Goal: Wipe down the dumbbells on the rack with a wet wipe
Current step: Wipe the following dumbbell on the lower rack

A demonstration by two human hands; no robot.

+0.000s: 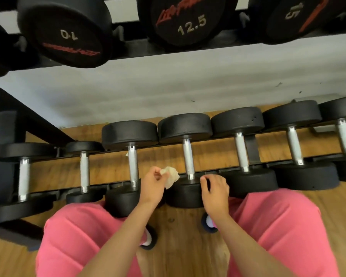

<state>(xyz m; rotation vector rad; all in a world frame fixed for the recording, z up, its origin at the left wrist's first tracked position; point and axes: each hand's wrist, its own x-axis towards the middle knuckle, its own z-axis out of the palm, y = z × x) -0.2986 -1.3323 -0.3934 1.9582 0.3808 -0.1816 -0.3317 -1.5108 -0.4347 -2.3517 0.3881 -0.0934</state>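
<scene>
left hand (pixel 152 185) pinching the crumpled wet wipe (pixel 170 175), up over the lower rack (pixel 252 148) between two handles. right hand (pixel 216 189) curled at the near head of the middle dumbbell (pixel 188 158), gripping or just resting, can't tell.

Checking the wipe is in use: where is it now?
Head view, centre: the wipe is pinched in the left hand, between two dumbbell handles on the lower row.

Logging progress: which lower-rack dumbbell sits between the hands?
The fourth dumbbell from the left: only it lies between the left hand, pinching the wipe, and the right hand.
</scene>
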